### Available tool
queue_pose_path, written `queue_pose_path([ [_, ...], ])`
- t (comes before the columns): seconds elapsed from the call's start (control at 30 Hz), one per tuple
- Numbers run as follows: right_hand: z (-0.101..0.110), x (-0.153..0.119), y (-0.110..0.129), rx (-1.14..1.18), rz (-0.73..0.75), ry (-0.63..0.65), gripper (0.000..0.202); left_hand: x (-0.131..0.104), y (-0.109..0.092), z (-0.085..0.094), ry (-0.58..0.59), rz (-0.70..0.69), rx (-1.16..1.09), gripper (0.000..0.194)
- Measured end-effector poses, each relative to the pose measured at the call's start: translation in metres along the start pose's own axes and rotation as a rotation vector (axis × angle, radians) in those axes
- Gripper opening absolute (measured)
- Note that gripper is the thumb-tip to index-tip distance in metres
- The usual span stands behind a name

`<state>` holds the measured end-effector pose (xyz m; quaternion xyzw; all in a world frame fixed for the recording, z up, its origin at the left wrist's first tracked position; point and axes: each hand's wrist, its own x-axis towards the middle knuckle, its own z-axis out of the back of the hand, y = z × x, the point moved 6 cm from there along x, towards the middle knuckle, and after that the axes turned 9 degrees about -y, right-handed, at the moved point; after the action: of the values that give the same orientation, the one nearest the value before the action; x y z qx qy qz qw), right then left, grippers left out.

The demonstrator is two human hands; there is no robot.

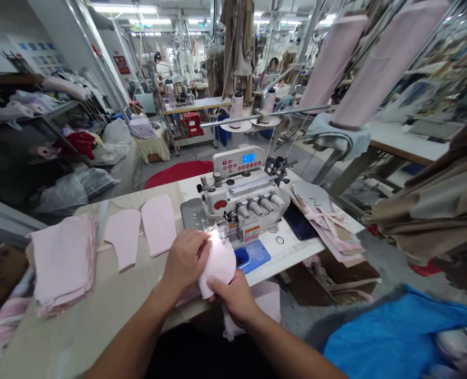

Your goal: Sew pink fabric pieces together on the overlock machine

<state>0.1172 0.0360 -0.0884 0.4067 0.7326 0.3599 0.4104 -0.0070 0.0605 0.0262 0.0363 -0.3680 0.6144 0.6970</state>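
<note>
We've got the pink piece [220,262] up at the sewing machine [239,197]. Our right hand [235,296] pinches its near edge; our left hand [189,257] curls against it, can't tell if those fingers grip.

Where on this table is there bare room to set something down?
Widest: the beige surface between the pink stack and the left forearm. Smaller: the white tabletop between the blue plate and dark phone, around a small ring. Crowded: by the sewing machine, left hand and right hand on pink fabric.
</note>
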Motion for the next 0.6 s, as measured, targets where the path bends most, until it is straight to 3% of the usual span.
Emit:
queue_pose_path([
  [0.17, -0.001, -0.009, -0.008, 0.034, -0.013, 0.035, 0.037, -0.005, -0.010, 0.000, 0.077, -0.088, -0.195, 0.013],
  [0.6, -0.004, 0.012, -0.005, -0.063, 0.005, -0.007, 0.029, 0.005, 0.007, -0.004, 0.035, -0.043, -0.112, 0.015],
])
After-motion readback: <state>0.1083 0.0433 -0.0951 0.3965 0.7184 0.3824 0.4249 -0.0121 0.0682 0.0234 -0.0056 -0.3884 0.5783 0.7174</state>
